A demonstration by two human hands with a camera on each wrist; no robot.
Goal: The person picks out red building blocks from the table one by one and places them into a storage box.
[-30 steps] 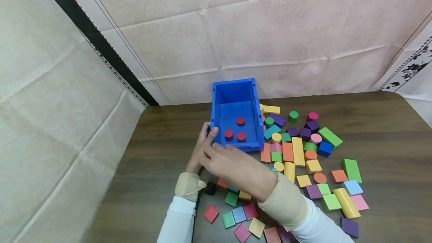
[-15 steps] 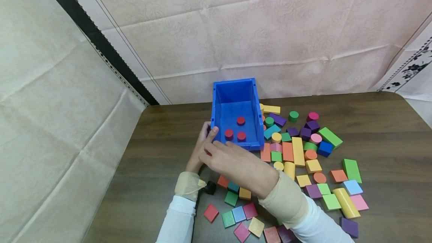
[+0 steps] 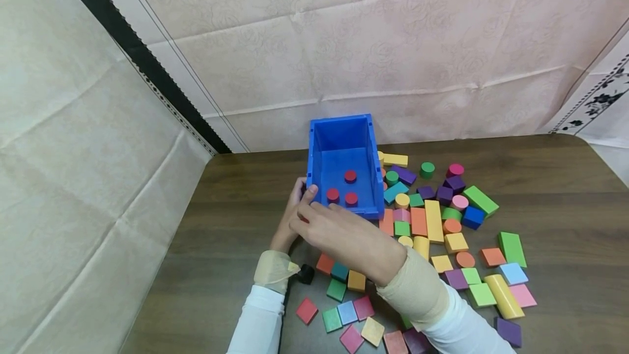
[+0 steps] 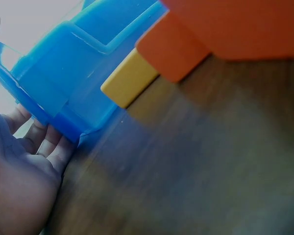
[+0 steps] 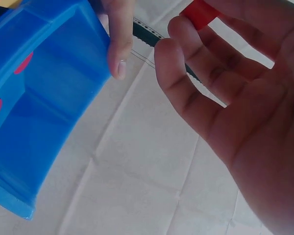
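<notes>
A blue plastic bin [image 3: 340,134] stands at the back of the table, with three red round blocks [image 3: 350,176] on its floor. My left hand [image 3: 289,223] grips the bin's near left corner. Its thumb [image 5: 120,46] lies over the rim, while the fingers [image 4: 49,139] reach round the outside in the left wrist view. Just in front of the bin is my right hand [image 3: 344,239], crossing before the left wrist. Its fingertips pinch a small red block [image 5: 200,13], visible at the top of the right wrist view and hidden in the head view.
Coloured wooden blocks crowd the table right of the bin, among them a long yellow block [image 3: 434,221] and a green block [image 3: 481,200]. Several more, including a red square block [image 3: 307,311], lie under and near the right forearm. Cloth [image 3: 393,53] hangs behind the table.
The right hand and forearm have shifted up very slightly, showing a little more of the blocks below them. The left hand and bin have stayed in place.
</notes>
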